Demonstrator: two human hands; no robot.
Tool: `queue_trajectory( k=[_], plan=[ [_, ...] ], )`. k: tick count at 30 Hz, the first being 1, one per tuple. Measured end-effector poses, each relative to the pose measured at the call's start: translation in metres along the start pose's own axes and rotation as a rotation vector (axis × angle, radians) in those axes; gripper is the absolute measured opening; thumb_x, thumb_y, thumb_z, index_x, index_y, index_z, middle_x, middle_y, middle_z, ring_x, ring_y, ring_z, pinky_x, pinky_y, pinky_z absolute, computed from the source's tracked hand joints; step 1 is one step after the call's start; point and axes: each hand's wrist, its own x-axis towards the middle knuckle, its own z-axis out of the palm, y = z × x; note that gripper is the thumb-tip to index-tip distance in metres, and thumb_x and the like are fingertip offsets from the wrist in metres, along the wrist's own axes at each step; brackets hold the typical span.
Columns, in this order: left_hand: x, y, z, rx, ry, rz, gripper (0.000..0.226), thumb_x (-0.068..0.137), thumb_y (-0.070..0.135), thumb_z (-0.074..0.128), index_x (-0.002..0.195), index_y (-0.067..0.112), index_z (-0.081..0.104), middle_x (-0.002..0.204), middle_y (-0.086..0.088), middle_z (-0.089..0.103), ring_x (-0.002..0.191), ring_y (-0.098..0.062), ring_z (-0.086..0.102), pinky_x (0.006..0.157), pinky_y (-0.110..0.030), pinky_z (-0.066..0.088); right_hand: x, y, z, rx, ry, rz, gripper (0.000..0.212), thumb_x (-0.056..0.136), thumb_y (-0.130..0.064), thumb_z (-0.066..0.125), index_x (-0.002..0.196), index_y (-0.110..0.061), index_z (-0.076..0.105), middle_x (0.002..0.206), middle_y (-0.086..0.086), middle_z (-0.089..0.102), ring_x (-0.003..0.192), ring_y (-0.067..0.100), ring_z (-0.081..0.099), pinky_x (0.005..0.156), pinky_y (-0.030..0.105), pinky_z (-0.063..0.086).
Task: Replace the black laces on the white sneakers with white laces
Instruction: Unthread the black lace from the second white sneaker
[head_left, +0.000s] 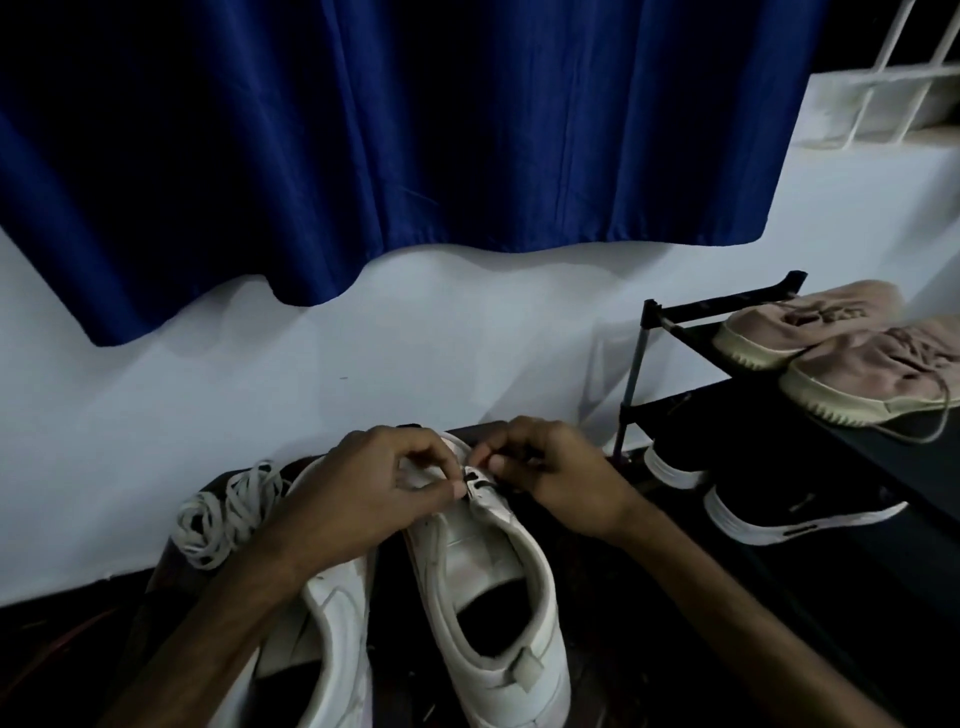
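Two white sneakers (467, 597) sit nearest, no readable branding. Left hand (358, 499) and right hand (556, 478) pinch a black lace (475, 475) at the right sneaker's eyelets. White laces (223, 514) lie at nine o'clock.

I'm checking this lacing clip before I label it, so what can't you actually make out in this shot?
Head view only:
- Toe of the right sneaker: covered by the left hand and right hand.
- Black lace: only a small bit shows between the fingers.
- Left sneaker: partly under the left forearm, cut by the bottom edge.
- White laces: tangled; count unclear.
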Motion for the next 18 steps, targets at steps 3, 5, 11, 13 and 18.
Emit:
queue_trajectory(
  k=[3,5,11,13,18],
  plan=[
    [0.008,0.001,-0.005,-0.014,-0.079,-0.04,0.012,0.074,0.034,0.076,0.086,0.033,0.075,0.097,0.017,0.073,0.095,-0.002,0.067,0.095,-0.042,0.051,0.001,0.007,-0.004,0.074,-0.032,-0.042,0.015,0.091,-0.012,0.067,0.101,-0.018,0.076,0.104,-0.003,0.07,0.098,0.007,0.065,0.089,0.022,0.049],
    [0.013,0.005,-0.012,-0.082,-0.198,-0.07,0.017,0.074,0.018,0.073,0.089,0.025,0.076,0.106,0.015,0.073,0.104,-0.003,0.066,0.097,-0.038,0.051,0.002,0.01,-0.006,0.133,-0.055,-0.059,0.015,0.092,-0.011,0.067,0.103,-0.015,0.076,0.106,0.001,0.071,0.1,0.013,0.067,0.092,0.028,0.052],
    [0.016,0.02,-0.012,0.093,-0.223,-0.094,0.025,0.073,0.003,0.073,0.085,0.025,0.074,0.094,0.018,0.071,0.071,0.008,0.06,0.066,-0.014,0.041,-0.001,0.009,-0.004,0.275,-0.075,-0.101,0.014,0.092,-0.007,0.066,0.103,-0.006,0.074,0.103,0.002,0.073,0.096,0.012,0.068,0.086,0.019,0.05],
    [0.015,0.028,-0.003,0.358,-0.063,-0.059,0.016,0.071,0.017,0.078,0.077,0.029,0.071,0.077,0.02,0.063,0.072,0.004,0.059,0.064,-0.014,0.041,0.002,0.01,0.0,0.264,-0.068,-0.104,0.015,0.092,-0.006,0.065,0.104,-0.007,0.074,0.106,0.003,0.072,0.1,0.016,0.068,0.091,0.026,0.052],
    [0.009,0.032,0.007,0.443,0.074,-0.074,0.028,0.076,0.022,0.079,0.061,0.033,0.058,0.069,0.017,0.059,0.076,-0.008,0.064,0.07,-0.025,0.049,0.006,0.008,0.0,0.19,-0.127,-0.157,0.016,0.091,-0.005,0.066,0.104,-0.007,0.075,0.092,-0.02,0.066,0.095,0.003,0.064,0.089,0.018,0.046]
  ],
)
